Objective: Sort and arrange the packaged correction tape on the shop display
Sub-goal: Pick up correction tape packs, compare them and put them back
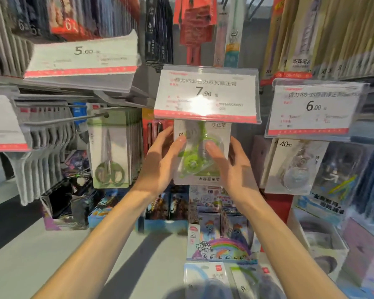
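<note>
Correction tape pack (200, 152), green dispenser inside, held by both hands (160, 160) (233, 167).

There is only 1 view, from a wide-angle camera on the person's head. It faces forward, slightly down, at a hanging shop display, very near. The white price label in clear plastic holder (206, 93) is in the centre; the edges bend and blur.

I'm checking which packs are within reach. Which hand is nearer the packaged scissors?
Left. The left hand holds the green correction tape pack just beside the scissors pack; the right hand is across it.
</note>
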Demonstrator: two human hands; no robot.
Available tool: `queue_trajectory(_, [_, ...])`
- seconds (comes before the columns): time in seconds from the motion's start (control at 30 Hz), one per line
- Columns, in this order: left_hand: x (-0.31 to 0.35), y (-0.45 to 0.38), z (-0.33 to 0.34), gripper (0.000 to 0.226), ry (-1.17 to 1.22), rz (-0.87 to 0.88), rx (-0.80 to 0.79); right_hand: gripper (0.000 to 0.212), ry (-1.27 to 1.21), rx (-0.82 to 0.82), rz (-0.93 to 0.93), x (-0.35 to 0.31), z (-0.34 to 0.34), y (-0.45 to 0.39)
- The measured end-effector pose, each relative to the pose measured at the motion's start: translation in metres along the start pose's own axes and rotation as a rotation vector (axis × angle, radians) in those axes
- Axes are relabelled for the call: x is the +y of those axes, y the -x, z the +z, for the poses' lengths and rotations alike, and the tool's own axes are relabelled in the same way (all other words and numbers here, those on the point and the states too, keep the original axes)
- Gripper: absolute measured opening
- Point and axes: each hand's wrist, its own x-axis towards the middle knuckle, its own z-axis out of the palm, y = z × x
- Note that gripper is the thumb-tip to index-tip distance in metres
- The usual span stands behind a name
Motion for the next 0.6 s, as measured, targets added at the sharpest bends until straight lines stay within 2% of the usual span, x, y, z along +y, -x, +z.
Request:
queue_trajectory(0.23, [-0.005, -0.011, 0.004, 0.063, -0.033, -0.032, -0.026, 0.120, 0.200, 0.032, 0.096, 0.003, -0.002, -0.010])
queue_trajectory(0.3, [-0.003, -0.007, 0.001, 0.064, -0.038, -0.056, -0.017, 0.120, 0.179, 0.022, 0.115, -0.001, -0.004, -0.005])
queue_trajectory(0.37, [-0.002, -0.001, -0.003, 0.055, -0.038, -0.059, -0.004, 0.114, 0.068, 0.006, 0.122, -0.004, -0.008, 0.002])
queue_trajectory(0.43, [0.000, 0.008, -0.009, 0.046, -0.067, -0.063, 0.018, 0.103, 0.029, -0.013, 0.117, -0.007, -0.015, 0.015])
queue_trajectory(0.6, [0.002, 0.047, -0.029, 0.029, -0.046, -0.105, 0.064, 0.041, 0.163, 0.048, 0.119, -0.005, -0.039, 0.051])
